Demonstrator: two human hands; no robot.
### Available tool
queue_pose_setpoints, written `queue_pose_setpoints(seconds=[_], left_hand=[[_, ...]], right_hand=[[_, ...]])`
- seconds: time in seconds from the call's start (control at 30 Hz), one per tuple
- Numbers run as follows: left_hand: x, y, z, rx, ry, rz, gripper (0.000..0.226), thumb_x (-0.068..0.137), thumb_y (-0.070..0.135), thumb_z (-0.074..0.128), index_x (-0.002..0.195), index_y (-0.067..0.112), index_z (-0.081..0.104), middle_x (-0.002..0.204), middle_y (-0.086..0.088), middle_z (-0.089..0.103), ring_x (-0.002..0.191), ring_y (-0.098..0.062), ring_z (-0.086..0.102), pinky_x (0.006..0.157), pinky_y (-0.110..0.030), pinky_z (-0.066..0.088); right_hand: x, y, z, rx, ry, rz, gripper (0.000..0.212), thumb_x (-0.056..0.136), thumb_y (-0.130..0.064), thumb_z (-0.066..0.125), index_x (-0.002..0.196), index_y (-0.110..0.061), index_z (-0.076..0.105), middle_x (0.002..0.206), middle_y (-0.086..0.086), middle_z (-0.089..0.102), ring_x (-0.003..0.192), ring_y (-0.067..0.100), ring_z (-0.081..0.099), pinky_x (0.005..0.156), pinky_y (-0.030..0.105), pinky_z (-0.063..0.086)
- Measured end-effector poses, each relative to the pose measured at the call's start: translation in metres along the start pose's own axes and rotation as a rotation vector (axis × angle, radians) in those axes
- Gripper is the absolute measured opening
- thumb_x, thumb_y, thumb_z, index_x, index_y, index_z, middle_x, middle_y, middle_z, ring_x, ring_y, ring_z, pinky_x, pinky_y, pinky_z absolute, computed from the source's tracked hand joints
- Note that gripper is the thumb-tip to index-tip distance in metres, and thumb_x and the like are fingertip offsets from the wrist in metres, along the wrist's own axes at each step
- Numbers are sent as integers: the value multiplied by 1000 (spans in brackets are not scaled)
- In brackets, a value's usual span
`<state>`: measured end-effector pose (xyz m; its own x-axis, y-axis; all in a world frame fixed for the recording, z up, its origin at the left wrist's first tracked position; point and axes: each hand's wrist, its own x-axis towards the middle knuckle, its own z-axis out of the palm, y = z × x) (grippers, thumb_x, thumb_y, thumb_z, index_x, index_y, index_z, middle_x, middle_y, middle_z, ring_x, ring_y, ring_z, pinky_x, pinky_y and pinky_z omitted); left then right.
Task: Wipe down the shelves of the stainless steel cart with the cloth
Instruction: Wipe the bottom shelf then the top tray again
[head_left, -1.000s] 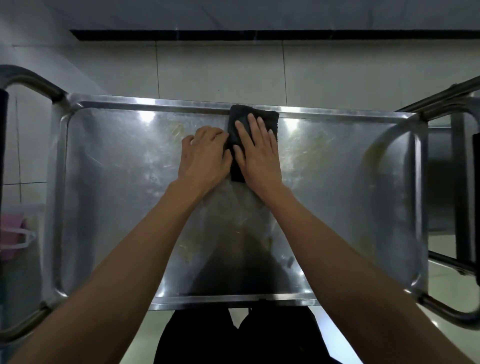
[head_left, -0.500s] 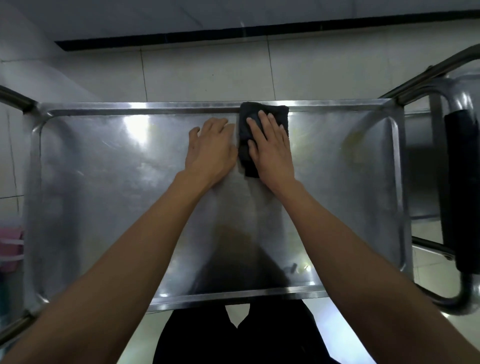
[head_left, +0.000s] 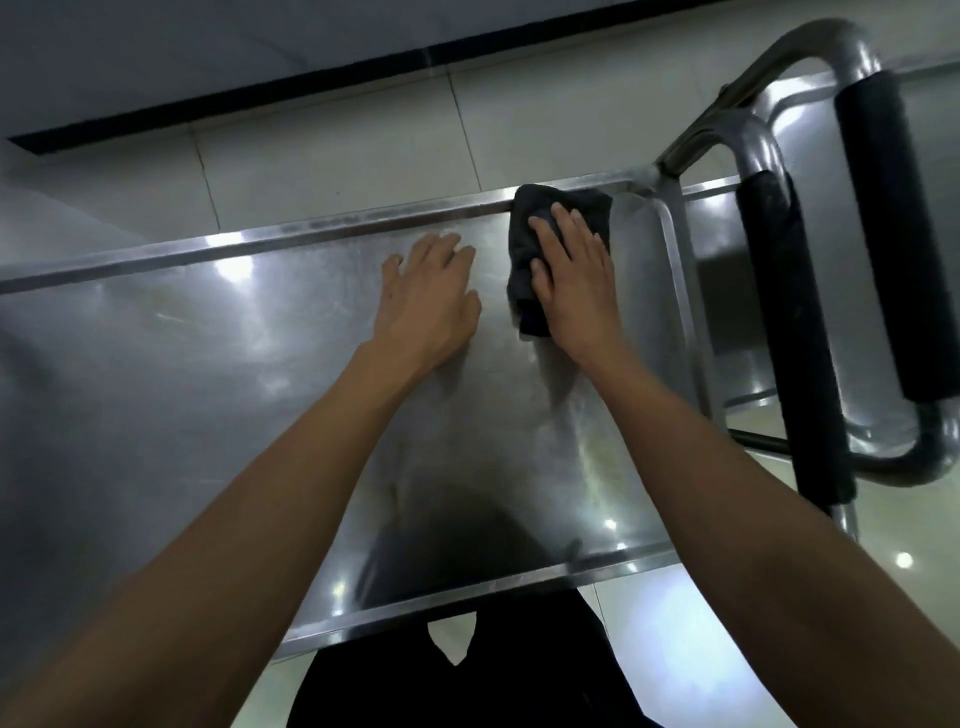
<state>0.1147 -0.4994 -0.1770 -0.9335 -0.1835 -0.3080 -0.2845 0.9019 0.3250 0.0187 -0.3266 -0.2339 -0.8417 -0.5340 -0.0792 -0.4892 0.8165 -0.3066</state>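
The dark cloth (head_left: 524, 249), its long axis running twelve to six, is pressed by the flat, nearly straight fingers (head_left: 563, 228) of the right hand (head_left: 576, 283) at the top shelf's (head_left: 208, 364) one-o'clock corner, while the left hand (head_left: 426, 301) is laid beside it, fingers loosely spread.

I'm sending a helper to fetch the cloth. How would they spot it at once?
Find the steel cart's top shelf and follow its far rim toward the end with the black-padded handles. The cloth lies there, pressed flat under the right hand. It is the only dark, crumpled, soft thing on the shiny metal.
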Motion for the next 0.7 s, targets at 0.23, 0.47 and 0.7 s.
queue_pose_setpoints(seconds=[0.23, 0.47, 0.7], left_hand=[[8, 33, 19, 45, 14, -12, 40, 95, 24, 49, 133, 13, 55, 149, -7, 44, 139, -27, 37, 114, -55, 24], [4, 42, 25, 153, -31, -48, 42, 97, 27, 47, 135, 12, 53, 149, -8, 42, 138, -26, 39, 114, -60, 18], [2, 36, 25, 138, -42, -23, 44, 96, 27, 46, 137, 13, 52, 152, -8, 39, 141, -26, 35, 114, -60, 18]], right_hand=[[0, 73, -28, 43, 45, 78, 48, 105, -29, 36, 152, -20, 38, 164, 5, 25, 152, 24, 18, 123, 44, 19], [-27, 72, -28, 47, 33, 80, 46, 106, -29, 36, 152, -22, 37, 164, 1, 24, 153, 21, 16, 123, 42, 20], [-66, 64, -25, -13, 2, 83, 47, 107, -28, 35, 153, -22, 35, 165, 1, 21, 154, 21, 13, 124, 45, 18]])
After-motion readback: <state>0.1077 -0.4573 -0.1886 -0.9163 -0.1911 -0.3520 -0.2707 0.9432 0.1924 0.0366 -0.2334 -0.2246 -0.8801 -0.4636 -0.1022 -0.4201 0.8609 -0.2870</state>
